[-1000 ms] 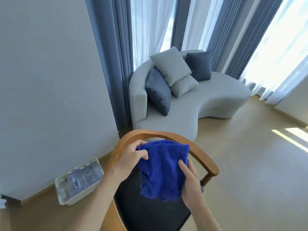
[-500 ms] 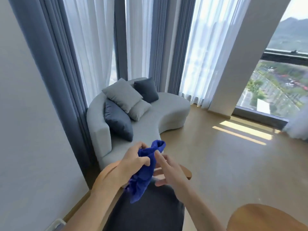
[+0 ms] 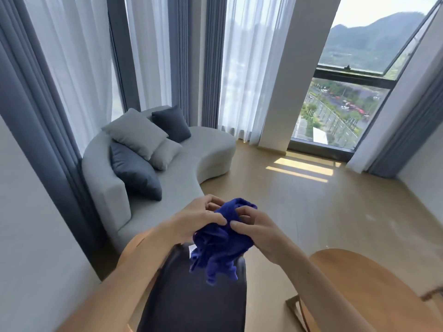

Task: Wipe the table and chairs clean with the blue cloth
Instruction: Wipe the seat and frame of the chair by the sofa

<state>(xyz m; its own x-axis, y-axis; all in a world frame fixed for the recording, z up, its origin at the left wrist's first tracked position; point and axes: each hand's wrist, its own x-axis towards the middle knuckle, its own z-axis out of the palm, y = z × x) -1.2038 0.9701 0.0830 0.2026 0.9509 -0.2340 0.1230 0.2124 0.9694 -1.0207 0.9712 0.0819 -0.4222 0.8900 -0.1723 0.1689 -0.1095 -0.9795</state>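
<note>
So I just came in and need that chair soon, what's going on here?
A person is holding a blue cloth in both hands, left hand and right hand gripping it bunched up in the air. It hangs above the dark seat of a wooden chair and isn't touching it. A round wooden table is to the right. No wiping is happening at this moment.

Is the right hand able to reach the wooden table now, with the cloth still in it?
Probably yes. The right hand grips the cloth together with the left hand, and the table lies just to its right and lower, with nothing between.
</note>
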